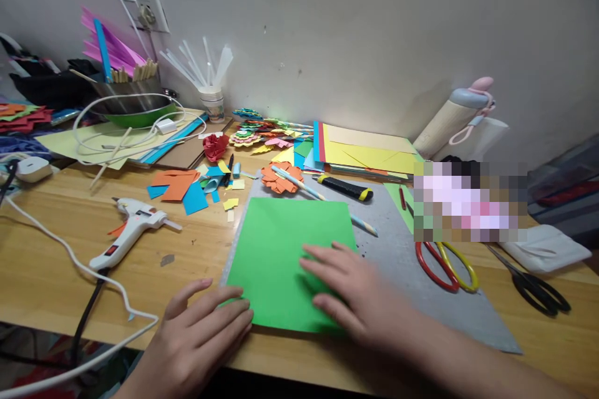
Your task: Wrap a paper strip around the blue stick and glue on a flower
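Observation:
A square sheet of bright green paper (281,249) lies flat on a grey cutting mat (397,268) in front of me. My left hand (196,330) rests at the sheet's lower left corner, fingertips on its edge and fingers stretched out. Over the right part of the sheet is my right hand (346,287), slightly blurred, with its fingers spread; whether it presses on the paper I cannot tell. Just beyond the sheet lie an orange paper flower (282,178) on a patterned stick (365,224) and a black and yellow utility knife (345,188).
A white glue gun (133,230) with its cable lies on the left. Orange paper pieces (175,184) and blue scraps are scattered behind it. Red and yellow handled scissors (444,267) and black scissors (533,287) lie right. Coloured paper (369,146) is stacked by the wall.

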Available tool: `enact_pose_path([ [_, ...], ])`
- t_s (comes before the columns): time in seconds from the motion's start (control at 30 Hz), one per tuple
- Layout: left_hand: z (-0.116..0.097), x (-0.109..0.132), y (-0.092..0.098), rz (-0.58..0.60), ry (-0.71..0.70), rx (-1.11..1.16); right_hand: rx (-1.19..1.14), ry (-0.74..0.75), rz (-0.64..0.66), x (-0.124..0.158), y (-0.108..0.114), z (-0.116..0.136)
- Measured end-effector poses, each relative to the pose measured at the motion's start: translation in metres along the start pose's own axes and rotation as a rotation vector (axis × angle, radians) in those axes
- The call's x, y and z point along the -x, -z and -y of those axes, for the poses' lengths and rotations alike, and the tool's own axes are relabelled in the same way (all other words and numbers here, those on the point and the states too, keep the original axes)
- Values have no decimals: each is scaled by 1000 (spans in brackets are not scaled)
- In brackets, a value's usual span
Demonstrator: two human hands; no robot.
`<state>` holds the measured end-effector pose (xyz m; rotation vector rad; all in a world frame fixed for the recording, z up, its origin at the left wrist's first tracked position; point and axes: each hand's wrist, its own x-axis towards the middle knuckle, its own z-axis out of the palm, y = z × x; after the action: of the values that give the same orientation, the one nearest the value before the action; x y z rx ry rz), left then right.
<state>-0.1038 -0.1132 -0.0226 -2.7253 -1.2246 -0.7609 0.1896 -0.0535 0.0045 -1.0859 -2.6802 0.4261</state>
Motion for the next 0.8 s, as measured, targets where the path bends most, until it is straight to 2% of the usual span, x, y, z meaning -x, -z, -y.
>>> enact_pose_path([
  [0.13, 8, 9, 4, 20, -92, -27, 61, -275, -342, -10, 15, -53],
  [0.23, 11, 13, 3, 9, -107, -29, 67, -370, -341, -17, 16, -91],
  [0.3, 11, 15, 2, 6, -97, -33, 46, -382, -310, -19, 12, -105],
  [0.5, 8, 18, 4, -47, -26, -62, -4, -365, -312, -24, 3, -115],
  [0.67, 13, 13, 10, -43, -62, -67, -17, -365, -364, -35, 10, -122],
  [0.8, 16, 12, 8, -18, -85, -56, -40, -345, -401, -45, 10, -123],
])
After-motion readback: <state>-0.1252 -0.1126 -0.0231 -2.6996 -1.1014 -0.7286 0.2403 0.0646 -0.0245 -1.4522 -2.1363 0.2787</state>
